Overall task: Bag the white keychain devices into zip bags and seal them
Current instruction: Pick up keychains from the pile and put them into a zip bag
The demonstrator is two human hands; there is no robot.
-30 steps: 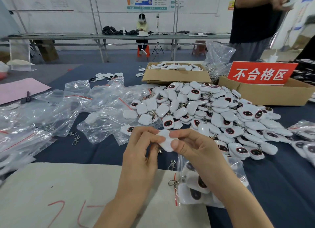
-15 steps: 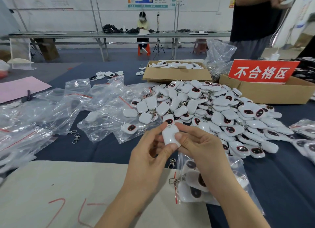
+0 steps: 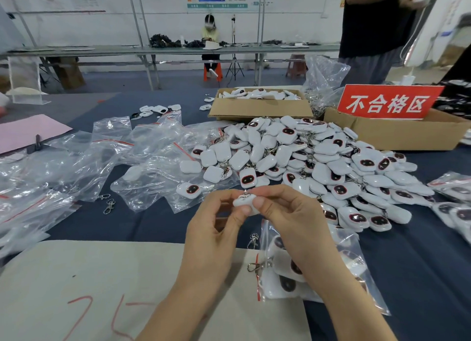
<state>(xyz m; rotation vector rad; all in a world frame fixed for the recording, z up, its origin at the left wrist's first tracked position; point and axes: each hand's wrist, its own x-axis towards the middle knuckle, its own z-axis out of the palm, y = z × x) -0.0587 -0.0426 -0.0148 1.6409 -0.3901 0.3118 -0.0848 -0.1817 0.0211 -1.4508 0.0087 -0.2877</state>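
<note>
Both hands hold one device between them at the near middle of the table, just in front of the pile. Over the last second they have turned it. It lay flat on the fingertips, then stood upright, and now it tips with its ring end up and away. The left hand pinches it from the left and the right hand from the right. I take this for a check before bagging, so nothing has gone in yet. The part-filled bag lies under the right forearm with a clasp poking from its mouth, so it is probably unsealed. Empty bags lie spread at left.
</note>
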